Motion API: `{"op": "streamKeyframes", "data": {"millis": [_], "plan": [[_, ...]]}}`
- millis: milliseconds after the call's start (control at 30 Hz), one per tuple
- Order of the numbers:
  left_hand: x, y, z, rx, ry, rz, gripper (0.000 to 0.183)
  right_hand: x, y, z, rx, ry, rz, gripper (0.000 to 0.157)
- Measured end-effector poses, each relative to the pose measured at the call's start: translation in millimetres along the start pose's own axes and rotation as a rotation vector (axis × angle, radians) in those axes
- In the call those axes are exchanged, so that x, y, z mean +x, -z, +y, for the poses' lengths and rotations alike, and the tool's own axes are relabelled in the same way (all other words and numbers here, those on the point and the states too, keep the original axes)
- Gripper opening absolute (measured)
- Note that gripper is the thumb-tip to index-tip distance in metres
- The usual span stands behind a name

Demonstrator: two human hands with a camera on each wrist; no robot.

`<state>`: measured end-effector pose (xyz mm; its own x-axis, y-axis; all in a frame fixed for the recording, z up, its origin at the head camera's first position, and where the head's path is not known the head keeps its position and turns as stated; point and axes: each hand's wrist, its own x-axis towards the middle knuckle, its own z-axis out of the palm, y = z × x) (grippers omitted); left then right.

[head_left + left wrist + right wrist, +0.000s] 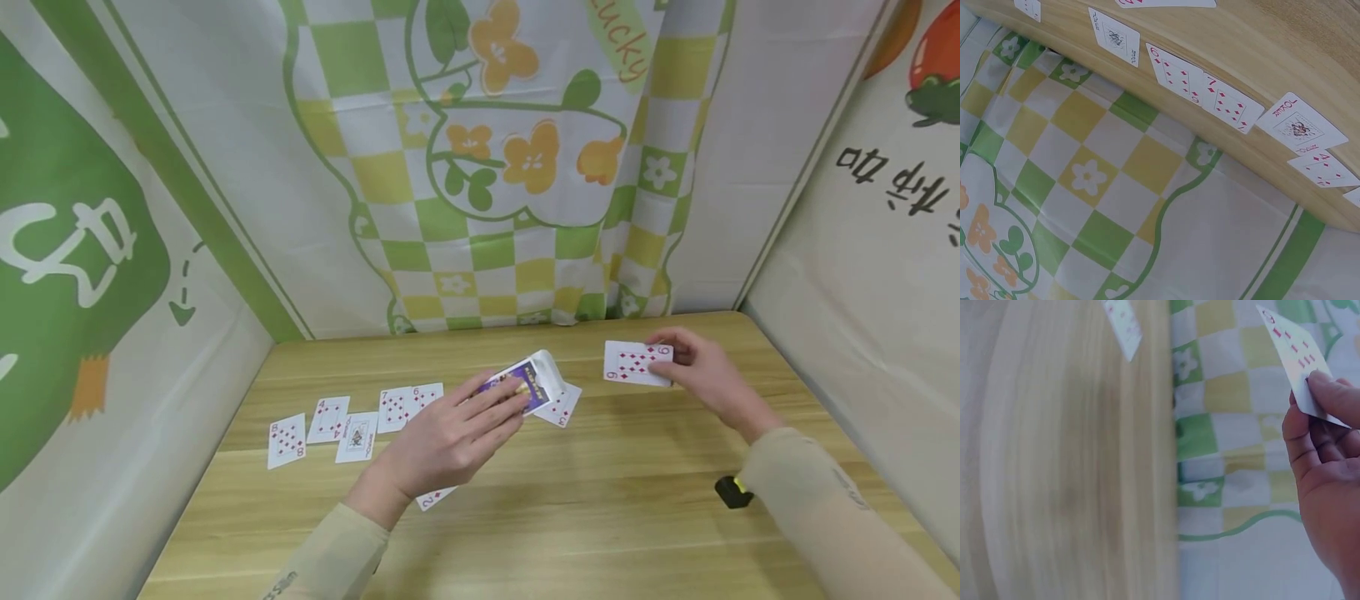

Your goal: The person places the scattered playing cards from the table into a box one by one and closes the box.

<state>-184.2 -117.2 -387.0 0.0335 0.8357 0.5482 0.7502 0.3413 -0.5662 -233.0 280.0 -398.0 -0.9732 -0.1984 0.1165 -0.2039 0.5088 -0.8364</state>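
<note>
My left hand [450,442] holds a purple-and-white card box [534,385] above the table, fingers laid across its face and its white flap [549,371] raised; the thumb is hidden. On the right, my right hand [705,371] pinches a red-diamond playing card [628,363] between thumb and fingers near one end. The right wrist view shows the thumb [1332,394] pressed on that card's face. Partly covered by the box lies a three [561,408]. Below my left hand, the end of a two [435,498] sticks out. The left wrist view does not show the left hand.
Face-up on the wooden table [585,517] at left lie an eight [287,440], a four [328,418], a joker [356,437], a seven [394,409] and a six [426,394]. Another joker [1114,39] shows in the left wrist view. A small black-and-yellow object [732,492] sits beside the right sleeve.
</note>
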Motion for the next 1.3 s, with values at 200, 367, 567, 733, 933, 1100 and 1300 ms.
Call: {"op": "streamKeyframes", "data": {"millis": [200,367,567,733,933,1100,1300], "plan": [[0.4,0.0,0.2,0.008,0.001,-0.007,0.030,-4.9,-0.9,-18.1,0.090,0.067,0.016,0.038],[0.7,-0.3,0.2,0.010,0.002,-0.012,0.031,-7.0,-2.1,-28.9,0.097,0.130,0.031,0.032],[1.0,-1.6,0.3,0.001,-0.001,-0.009,0.030,-9.6,-4.3,-40.9,0.096,0.170,0.050,0.031],[1.8,-3.2,0.6,-0.016,-0.002,-0.005,0.029,-12.2,-8.7,-52.7,0.143,0.197,0.044,0.032],[3.3,-4.4,1.9,-0.030,-0.003,-0.013,0.030,-13.3,-17.4,-64.1,0.192,0.242,0.017,0.032],[4.7,-5.3,2.8,-0.033,-0.005,-0.013,0.031,-13.2,-25.0,-69.7,0.196,0.260,0.001,0.031],[5.8,-6.7,3.9,-0.029,-0.012,-0.003,0.031,-14.6,-31.2,-72.9,0.170,0.265,-0.013,0.031]]}}
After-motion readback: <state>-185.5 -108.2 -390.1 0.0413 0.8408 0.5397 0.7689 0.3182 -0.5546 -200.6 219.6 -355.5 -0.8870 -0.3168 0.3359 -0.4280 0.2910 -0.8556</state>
